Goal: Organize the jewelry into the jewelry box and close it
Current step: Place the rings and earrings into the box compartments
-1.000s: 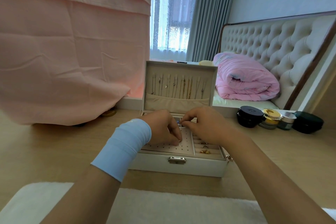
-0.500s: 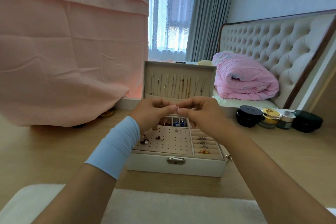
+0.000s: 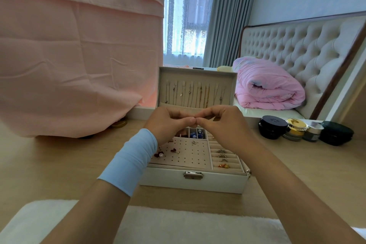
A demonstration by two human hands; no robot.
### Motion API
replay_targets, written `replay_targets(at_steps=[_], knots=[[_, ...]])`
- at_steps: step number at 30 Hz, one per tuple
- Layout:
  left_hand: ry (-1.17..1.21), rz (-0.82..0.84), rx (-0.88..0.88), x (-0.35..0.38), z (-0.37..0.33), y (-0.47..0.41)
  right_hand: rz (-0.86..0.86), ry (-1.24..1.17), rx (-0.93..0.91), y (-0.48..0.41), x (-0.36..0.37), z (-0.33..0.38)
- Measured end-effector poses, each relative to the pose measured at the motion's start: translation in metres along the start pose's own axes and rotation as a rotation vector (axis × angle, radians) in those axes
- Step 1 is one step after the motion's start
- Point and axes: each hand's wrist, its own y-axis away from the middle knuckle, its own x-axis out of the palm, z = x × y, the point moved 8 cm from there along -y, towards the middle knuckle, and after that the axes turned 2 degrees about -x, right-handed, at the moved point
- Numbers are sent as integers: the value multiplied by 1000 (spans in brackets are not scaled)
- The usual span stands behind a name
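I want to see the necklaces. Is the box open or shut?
Open. The box has its lid standing up at the back, necklaces hanging inside it, and rings showing below.

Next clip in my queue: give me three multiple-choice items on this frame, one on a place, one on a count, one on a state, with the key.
1. Where in the jewelry box do the rings sit?
A. in the slotted rolls on its right side
B. on the windowsill
C. loose on the bed

2. How many cosmetic jars stand on the table right of the box?
A. two
B. four
C. six

3. How is the box's lid?
A. shut and latched
B. open and upright
C. taken off, lying flat

1 A: they line the right-hand rolls.
2 B: black, gold-lidded, silver and dark jars stand in a row.
3 B: it stands up at the back, necklaces hanging on it.
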Motion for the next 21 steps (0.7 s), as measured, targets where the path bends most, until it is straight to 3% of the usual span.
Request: replay_targets(at_steps=[3, 6, 9, 13, 21], knots=[[-129, 10, 48, 3, 2, -3, 46, 24, -22, 1, -1, 0], [-480, 46, 94, 11, 4, -3, 234, 245, -1, 5, 10, -8], [-671, 94, 92, 16, 8, -3, 373, 409, 47, 10, 21, -18], [-833, 143, 129, 23, 13, -5, 384, 520, 7, 10, 23, -15], [-869, 161, 152, 25, 16, -7, 313, 605, -93, 12, 26, -8]])
